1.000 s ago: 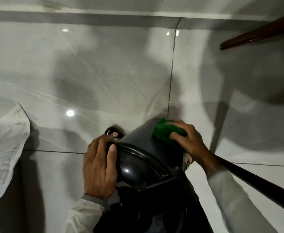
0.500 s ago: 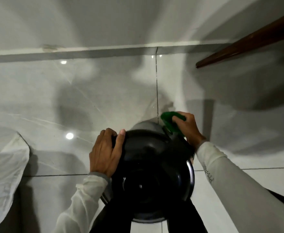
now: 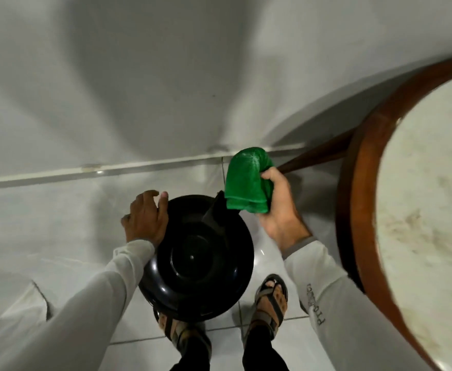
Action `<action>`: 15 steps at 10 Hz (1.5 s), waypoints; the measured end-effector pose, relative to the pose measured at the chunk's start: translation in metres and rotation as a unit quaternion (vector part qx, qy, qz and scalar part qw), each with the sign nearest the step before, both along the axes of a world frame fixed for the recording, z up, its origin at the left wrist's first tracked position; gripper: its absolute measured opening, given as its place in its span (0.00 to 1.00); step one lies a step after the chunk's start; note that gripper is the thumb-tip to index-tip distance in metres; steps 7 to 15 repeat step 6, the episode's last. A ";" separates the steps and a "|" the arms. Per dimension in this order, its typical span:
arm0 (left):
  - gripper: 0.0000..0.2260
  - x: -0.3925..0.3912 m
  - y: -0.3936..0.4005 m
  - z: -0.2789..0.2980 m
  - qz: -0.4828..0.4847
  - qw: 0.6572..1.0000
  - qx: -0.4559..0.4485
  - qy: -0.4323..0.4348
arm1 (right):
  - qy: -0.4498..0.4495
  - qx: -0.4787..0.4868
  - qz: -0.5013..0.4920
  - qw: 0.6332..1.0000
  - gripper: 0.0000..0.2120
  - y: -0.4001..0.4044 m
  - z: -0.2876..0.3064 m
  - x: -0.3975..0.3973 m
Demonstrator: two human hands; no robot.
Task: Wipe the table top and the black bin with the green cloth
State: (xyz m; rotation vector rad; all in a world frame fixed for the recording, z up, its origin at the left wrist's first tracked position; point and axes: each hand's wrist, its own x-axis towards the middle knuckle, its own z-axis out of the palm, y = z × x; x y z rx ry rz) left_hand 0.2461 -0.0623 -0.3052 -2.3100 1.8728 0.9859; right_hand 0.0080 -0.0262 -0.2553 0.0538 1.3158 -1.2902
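The round black bin (image 3: 200, 261) stands upright on the floor between my feet, seen from above. My left hand (image 3: 146, 219) rests on its left rim, fingers loosely spread over the edge. The bunched green cloth (image 3: 247, 183) is held in my right hand (image 3: 277, 210), lifted just above and to the right of the bin's far rim, not touching it. The round table top (image 3: 428, 210), pale and stained with a brown wooden rim, fills the right side.
A white wall meets the tiled floor (image 3: 45, 210) along a pale skirting strip behind the bin. A brown table leg (image 3: 318, 153) slants behind the cloth. My sandalled feet (image 3: 271, 303) stand beside the bin. White fabric lies at the lower left.
The bin has gone from tilted to upright. My right hand has lifted the green cloth off the bin's side. The view has pulled back and up, bringing the table top in.
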 end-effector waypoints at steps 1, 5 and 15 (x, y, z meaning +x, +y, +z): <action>0.26 -0.037 -0.001 0.069 -0.112 0.986 -0.119 0.012 | 0.034 -0.047 -0.033 0.998 0.11 0.018 0.059 -0.009; 0.28 -0.160 0.022 0.232 -0.364 0.864 -0.345 -0.051 | 0.720 0.222 0.148 0.640 0.23 0.113 0.166 -0.163; 0.28 -0.167 0.007 0.267 -0.381 0.853 -0.348 -0.070 | 0.718 0.225 0.206 0.625 0.27 0.103 0.184 -0.171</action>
